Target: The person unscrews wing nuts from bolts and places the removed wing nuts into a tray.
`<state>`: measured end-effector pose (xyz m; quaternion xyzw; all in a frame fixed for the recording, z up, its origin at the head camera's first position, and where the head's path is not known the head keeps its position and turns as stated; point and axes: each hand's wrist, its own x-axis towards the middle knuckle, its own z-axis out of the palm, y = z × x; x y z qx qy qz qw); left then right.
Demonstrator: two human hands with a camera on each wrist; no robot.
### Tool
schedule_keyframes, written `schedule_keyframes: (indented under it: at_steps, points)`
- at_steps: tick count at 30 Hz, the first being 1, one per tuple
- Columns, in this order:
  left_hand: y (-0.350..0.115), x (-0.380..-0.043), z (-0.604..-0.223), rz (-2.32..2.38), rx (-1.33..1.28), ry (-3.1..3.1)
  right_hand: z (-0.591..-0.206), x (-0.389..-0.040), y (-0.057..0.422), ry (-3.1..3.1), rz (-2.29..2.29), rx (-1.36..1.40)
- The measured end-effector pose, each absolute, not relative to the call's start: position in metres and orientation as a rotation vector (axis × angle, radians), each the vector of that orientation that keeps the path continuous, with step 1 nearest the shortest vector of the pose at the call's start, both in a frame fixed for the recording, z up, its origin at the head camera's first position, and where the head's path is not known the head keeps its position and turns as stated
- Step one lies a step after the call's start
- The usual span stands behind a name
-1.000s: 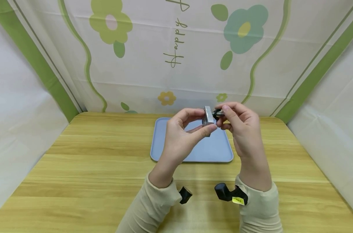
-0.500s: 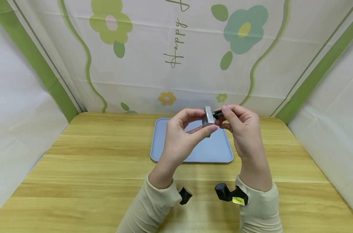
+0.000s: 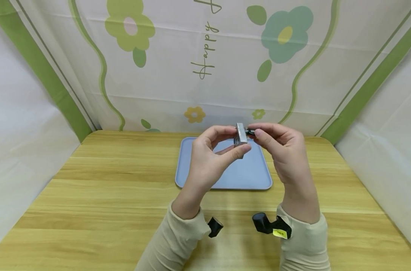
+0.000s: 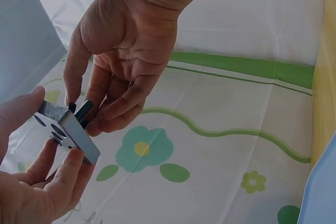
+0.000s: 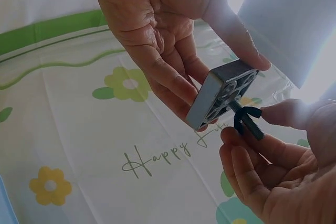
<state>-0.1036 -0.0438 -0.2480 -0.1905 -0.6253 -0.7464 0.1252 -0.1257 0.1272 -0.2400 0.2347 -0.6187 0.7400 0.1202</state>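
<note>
My left hand (image 3: 212, 154) holds a small rectangular metal block (image 3: 241, 133) by its edges, between thumb and fingers. Round holes show on one face in the left wrist view. From the recessed opposite face a threaded bolt (image 5: 256, 130) sticks out, carrying a dark wing nut (image 5: 253, 112). My right hand (image 3: 288, 150) pinches this nut, thumb on one wing and fingers at the other side. Both hands hold the parts up above a light blue tray (image 3: 239, 177). In the head view the fingers hide much of the nut and bolt.
The tray lies on a wood-grain table (image 3: 107, 195) near its back edge. Behind stands a white curtain (image 3: 171, 56) with printed flowers, and white side walls flank the table. A black wrist camera (image 3: 261, 223) sits on the right sleeve, another on the left.
My right fingers have shifted around the wing nut, the thumb moving left and slightly down as the nut turns. The left hand keeps its grip on the block, shifting slightly left.
</note>
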Motion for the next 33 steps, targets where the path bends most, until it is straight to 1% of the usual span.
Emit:
schedule_keyframes:
  at_steps: [6,16,22,29,33]
  points:
    - [-0.0435,-0.1038,-0.248,-2.178,-0.553,-1.819,-0.2398,-0.1248,0.1276,-1.781,2.141,0.721]
    - [-0.0431,-0.1034,-0.248,-2.183,-0.542,-1.822,-0.2374,-0.1227,0.1254,-1.845,2.014,0.689]
    - [-0.0429,-0.1036,-0.2481,-2.185,-0.539,-1.822,-0.2374,-0.1223,0.1255,-1.768,2.059,0.709]
    - [-0.043,-0.1038,-0.2483,-2.179,-0.531,-1.828,-0.2336,-0.12,0.1266,-1.713,2.133,0.418]
    - [-0.0432,-0.1036,-0.2483,-2.174,-0.535,-1.832,-0.2322,-0.12,0.1258,-1.77,2.133,0.378]
